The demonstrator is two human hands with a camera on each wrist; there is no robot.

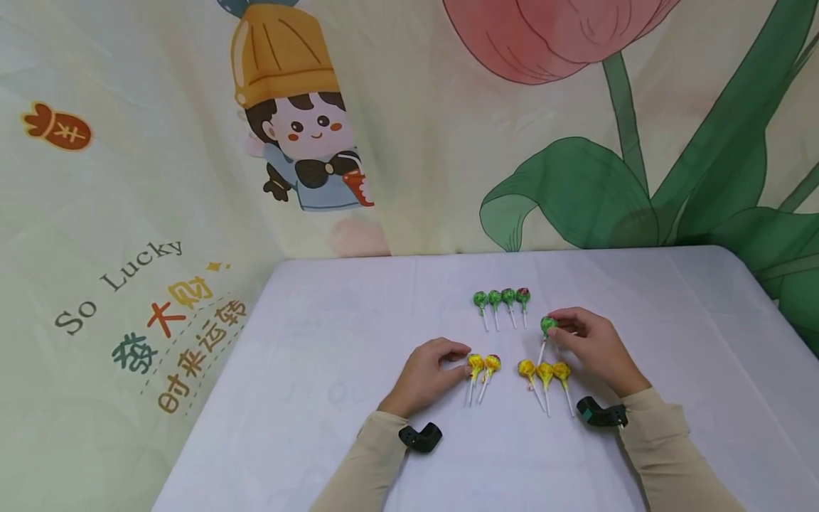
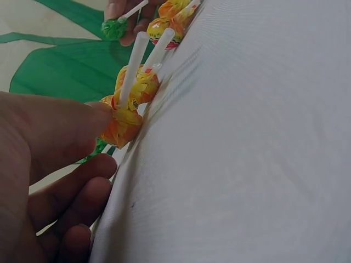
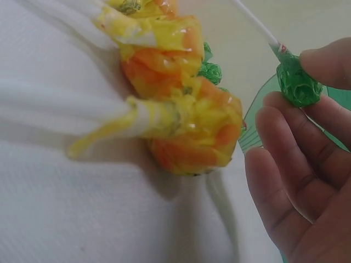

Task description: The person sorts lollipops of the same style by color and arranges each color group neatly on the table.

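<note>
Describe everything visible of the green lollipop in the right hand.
The green lollipop has a rounded head in a shiny, crinkled green wrapper that looks like foil or plastic, with a bit of red near the thin white stick. The right hand pinches the head between thumb and fingers. In the head view, the stick slants down toward three yellow lollipops; whether its tip touches them is unclear. The wrapper is still on, and the head appears raised off the table.

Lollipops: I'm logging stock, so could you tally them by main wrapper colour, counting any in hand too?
Green lollipops: 5, including the one the right hand holds
Yellow lollipops: 5
Total: 10
</note>
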